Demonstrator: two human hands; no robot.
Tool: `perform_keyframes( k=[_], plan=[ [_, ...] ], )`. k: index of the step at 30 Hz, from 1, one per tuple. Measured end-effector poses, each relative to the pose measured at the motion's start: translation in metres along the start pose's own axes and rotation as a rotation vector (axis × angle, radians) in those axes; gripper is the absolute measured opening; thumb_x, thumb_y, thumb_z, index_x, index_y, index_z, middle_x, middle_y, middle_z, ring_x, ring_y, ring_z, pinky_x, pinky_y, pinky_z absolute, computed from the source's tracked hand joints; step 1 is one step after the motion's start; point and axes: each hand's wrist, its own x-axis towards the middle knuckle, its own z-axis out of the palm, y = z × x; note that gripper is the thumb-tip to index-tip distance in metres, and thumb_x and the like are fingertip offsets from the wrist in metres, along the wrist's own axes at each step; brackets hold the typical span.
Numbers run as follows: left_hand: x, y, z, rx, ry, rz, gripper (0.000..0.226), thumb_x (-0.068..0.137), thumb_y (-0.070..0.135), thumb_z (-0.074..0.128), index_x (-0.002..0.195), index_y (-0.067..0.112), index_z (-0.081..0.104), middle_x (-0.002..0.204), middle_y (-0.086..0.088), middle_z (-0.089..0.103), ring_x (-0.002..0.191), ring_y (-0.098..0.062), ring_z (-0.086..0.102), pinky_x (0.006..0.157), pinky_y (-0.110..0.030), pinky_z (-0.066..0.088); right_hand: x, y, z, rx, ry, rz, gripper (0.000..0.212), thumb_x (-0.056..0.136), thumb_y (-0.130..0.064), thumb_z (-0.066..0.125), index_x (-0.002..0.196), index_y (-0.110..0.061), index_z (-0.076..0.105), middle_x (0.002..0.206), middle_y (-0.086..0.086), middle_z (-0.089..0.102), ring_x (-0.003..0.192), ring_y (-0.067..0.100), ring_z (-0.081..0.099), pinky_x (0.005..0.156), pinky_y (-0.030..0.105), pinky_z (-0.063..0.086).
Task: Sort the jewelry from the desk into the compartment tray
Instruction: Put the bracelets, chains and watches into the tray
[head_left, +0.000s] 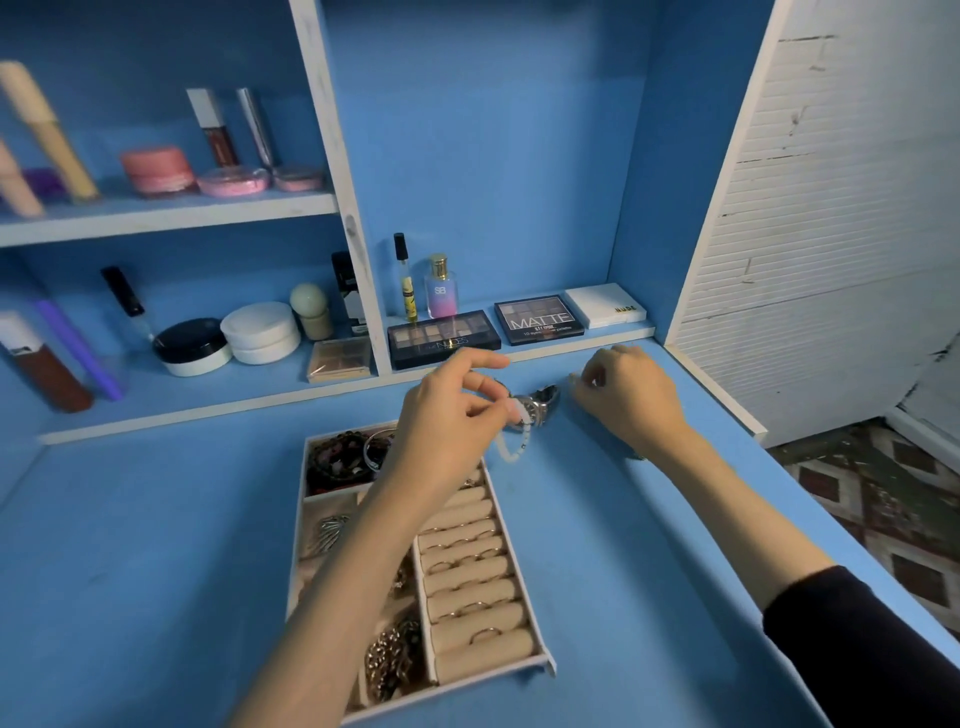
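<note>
Pinching white bead bracelet (511, 448) with your left hand (452, 415), near tray (521, 670) corner, right hand (628, 395) curled (contents unclear), beside watch (544, 402)

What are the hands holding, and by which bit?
The left hand pinches the white bead bracelet by its top; the loop hangs below. The right hand is curled; I cannot tell if it holds anything.

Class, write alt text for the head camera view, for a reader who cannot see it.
Over a blue desk, the left hand pinches a white bead bracelet by the compartment tray's far corner; the tray holds rings and chains. A silver watch lies between that hand and the right hand, whose fingers are curled.
</note>
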Motion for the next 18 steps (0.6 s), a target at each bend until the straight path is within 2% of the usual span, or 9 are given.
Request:
perform_keyframes(
  k=[1,3,6,9,11,14,18],
  plan=[
    [0.001,0.0,-0.004,0.004,0.006,0.005,0.027,0.082,0.008,0.065,0.101,0.025,0.059,0.081,0.008,0.065,0.076,-0.011,0.068,0.069,-0.031,0.05,0.0,-0.003,-0.004,0.129,0.024,0.049,0.02,0.087,-0.029,0.056,0.081,-0.01,0.059,0.088,0.005,0.063,0.083,0.024,0.054,0.062,0.03,0.035],
    [0.002,-0.002,-0.014,0.047,0.016,0.026,0.025,0.08,0.012,0.069,0.097,0.028,0.061,0.087,0.008,0.066,0.076,-0.007,0.067,0.071,-0.022,0.051,-0.004,-0.012,-0.014,0.327,0.083,0.085,0.017,0.087,-0.027,0.056,0.081,-0.011,0.056,0.079,0.002,0.066,0.071,0.022,0.058,0.06,0.032,0.041],
    [0.006,-0.003,-0.031,0.112,0.037,0.038,0.022,0.08,0.012,0.069,0.094,0.028,0.064,0.09,0.008,0.067,0.077,-0.004,0.065,0.076,-0.019,0.052,-0.014,-0.035,-0.028,0.518,0.161,0.063,0.016,0.088,-0.022,0.056,0.083,-0.007,0.056,0.071,0.005,0.064,0.062,0.021,0.055,0.061,0.036,0.047],
    [0.008,-0.001,-0.047,0.116,0.058,0.03,0.024,0.079,0.008,0.069,0.097,0.024,0.065,0.09,0.006,0.068,0.081,-0.008,0.066,0.076,-0.02,0.054,-0.021,-0.059,-0.035,0.593,0.183,0.01,0.013,0.088,-0.019,0.056,0.082,-0.007,0.054,0.062,0.004,0.061,0.058,0.023,0.054,0.058,0.035,0.047],
    [0.008,-0.001,-0.056,0.035,0.067,0.007,0.025,0.08,0.003,0.067,0.098,0.019,0.064,0.092,-0.001,0.069,0.083,-0.015,0.067,0.078,-0.027,0.056,-0.023,-0.073,-0.034,0.638,0.168,-0.021,0.011,0.087,-0.018,0.056,0.08,-0.01,0.053,0.062,0.004,0.062,0.061,0.026,0.058,0.061,0.032,0.046],
    [0.007,-0.011,-0.068,-0.14,0.129,-0.063,0.025,0.079,-0.004,0.064,0.093,0.017,0.063,0.091,-0.008,0.068,0.088,-0.025,0.067,0.079,-0.034,0.056,-0.025,-0.091,-0.03,0.684,0.152,-0.074,0.015,0.087,-0.019,0.059,0.078,-0.009,0.054,0.061,0.009,0.063,0.06,0.031,0.058,0.06,0.036,0.046],
    [0.0,-0.04,-0.084,-0.231,0.211,-0.223,0.027,0.081,-0.006,0.061,0.088,0.02,0.061,0.088,-0.008,0.067,0.081,-0.02,0.067,0.079,-0.032,0.054,-0.028,-0.111,-0.022,0.718,0.095,-0.134,0.013,0.087,-0.015,0.059,0.079,-0.005,0.055,0.062,0.012,0.063,0.061,0.033,0.058,0.061,0.043,0.05]
  ],
)
